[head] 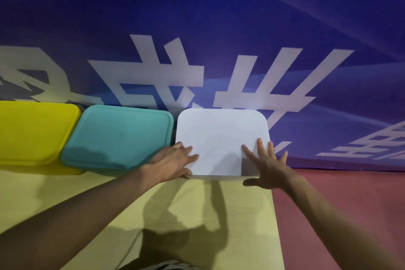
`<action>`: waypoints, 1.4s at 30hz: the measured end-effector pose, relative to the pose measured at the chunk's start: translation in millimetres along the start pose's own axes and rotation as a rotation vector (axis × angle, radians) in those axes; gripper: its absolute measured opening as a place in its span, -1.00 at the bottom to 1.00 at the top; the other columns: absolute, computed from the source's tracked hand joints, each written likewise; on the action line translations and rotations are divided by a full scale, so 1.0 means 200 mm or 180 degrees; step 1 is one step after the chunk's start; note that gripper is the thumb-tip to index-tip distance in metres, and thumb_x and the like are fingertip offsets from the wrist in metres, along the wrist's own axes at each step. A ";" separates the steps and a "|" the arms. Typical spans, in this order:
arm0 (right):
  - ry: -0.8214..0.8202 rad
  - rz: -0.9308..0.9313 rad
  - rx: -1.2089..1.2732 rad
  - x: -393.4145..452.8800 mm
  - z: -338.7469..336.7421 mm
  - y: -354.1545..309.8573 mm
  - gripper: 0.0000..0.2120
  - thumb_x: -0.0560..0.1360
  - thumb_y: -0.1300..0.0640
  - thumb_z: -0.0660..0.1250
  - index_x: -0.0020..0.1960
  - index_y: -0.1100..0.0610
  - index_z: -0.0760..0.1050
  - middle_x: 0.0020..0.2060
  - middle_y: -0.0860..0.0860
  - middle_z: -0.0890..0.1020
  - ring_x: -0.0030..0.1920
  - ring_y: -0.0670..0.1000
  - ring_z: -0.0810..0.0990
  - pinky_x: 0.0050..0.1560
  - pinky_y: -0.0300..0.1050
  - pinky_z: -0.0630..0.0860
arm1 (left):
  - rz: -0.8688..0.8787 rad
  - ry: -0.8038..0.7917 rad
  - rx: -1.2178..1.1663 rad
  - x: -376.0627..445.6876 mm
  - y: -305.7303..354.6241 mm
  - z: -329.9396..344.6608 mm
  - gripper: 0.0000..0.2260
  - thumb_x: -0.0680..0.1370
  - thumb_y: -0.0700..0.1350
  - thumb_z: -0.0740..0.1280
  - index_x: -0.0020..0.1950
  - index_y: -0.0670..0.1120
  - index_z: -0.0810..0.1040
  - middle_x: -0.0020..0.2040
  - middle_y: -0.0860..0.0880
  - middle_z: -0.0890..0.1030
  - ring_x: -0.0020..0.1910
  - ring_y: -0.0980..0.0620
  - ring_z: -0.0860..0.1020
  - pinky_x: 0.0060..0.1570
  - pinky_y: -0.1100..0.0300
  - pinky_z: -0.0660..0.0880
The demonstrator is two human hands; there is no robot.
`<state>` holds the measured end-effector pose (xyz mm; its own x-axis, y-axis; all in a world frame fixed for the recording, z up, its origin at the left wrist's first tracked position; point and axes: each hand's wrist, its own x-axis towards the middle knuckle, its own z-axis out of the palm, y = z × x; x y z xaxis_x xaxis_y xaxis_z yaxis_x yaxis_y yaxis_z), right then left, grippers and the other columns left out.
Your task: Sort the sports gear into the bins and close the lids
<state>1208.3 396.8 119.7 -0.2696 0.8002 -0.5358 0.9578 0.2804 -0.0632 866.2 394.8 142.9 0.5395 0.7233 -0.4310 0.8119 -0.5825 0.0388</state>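
Three bins stand in a row against the blue wall: a yellow bin [32, 131] at the left, a teal bin [118, 138] in the middle and a white bin [219, 136] at the right. All three have lids on, so no sports gear shows. My left hand [173, 163] rests on the white lid's near left corner with its fingers stretched flat across the top. My right hand [266, 166] has spread, straight fingers over the lid's near right corner, thumb out in front of the bin's edge.
The bins sit on a pale yellow mat [135, 210] that ends just right of the white bin. A red floor [341, 204] lies to the right. A blue banner [197, 28] with large white characters rises right behind the bins.
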 end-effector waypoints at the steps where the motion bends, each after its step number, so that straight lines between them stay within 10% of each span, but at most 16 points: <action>1: 0.0053 0.0046 0.0160 0.02 -0.05 0.00 0.17 0.36 -0.54 0.30 0.62 -0.15 -0.37 0.61 0.17 -0.36 0.58 0.44 -0.24 0.40 0.66 -0.02 | -0.0118 0.0059 -0.0034 0.01 -0.02 -0.02 -0.30 0.61 0.25 0.28 0.66 0.06 0.09 0.66 -0.07 0.09 0.56 -0.12 0.16 0.44 -0.10 0.31; 7: 0.0253 0.0283 0.0445 0.23 -0.22 -0.05 0.34 0.31 -0.55 0.35 0.63 0.14 -0.36 0.58 0.32 -0.32 0.58 0.41 -0.29 0.57 0.33 -0.04 | -0.0500 -0.0559 0.0160 0.08 -0.10 0.00 0.06 0.50 0.34 0.38 0.66 -0.13 -0.21 0.65 -0.29 -0.22 0.64 -0.22 -0.23 0.59 -0.23 -0.05; 17: 0.0271 0.0680 0.0410 0.42 -0.15 -0.08 0.32 0.25 -0.63 0.29 0.63 0.08 -0.29 0.57 0.40 -0.26 0.56 0.50 -0.26 0.55 0.39 -0.04 | -0.0598 -0.0725 0.0295 0.13 -0.04 -0.02 0.08 0.52 0.26 0.42 0.64 -0.28 -0.21 0.59 -0.45 -0.18 0.61 -0.38 -0.18 0.57 -0.25 -0.08; 26: 0.0823 0.0923 0.0678 0.50 -0.28 -0.03 -0.13 0.57 -0.37 0.13 0.65 0.15 -0.01 0.58 0.35 0.08 0.56 0.42 0.08 0.56 0.28 0.10 | -0.0526 -0.0414 0.0274 0.20 -0.21 -0.17 0.20 0.35 0.35 0.51 0.62 -0.29 -0.07 0.57 -0.33 0.14 0.58 -0.28 0.11 0.57 -0.18 0.02; 42: 0.0467 0.0971 0.0124 0.57 -0.21 -0.05 0.11 0.42 -0.57 0.15 0.65 0.05 -0.26 0.61 0.33 -0.20 0.60 0.42 -0.14 0.55 0.32 0.07 | -0.0750 -0.1001 0.0473 0.35 -0.31 -0.19 0.41 0.26 0.34 0.58 0.56 -0.41 -0.30 0.60 -0.42 -0.20 0.59 -0.41 -0.24 0.52 -0.41 -0.13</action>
<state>1164.5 507.3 95.3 0.0211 0.9126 -0.4083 0.9989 -0.0017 0.0477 862.9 496.3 144.3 0.2299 0.7080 -0.6678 0.8515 -0.4786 -0.2142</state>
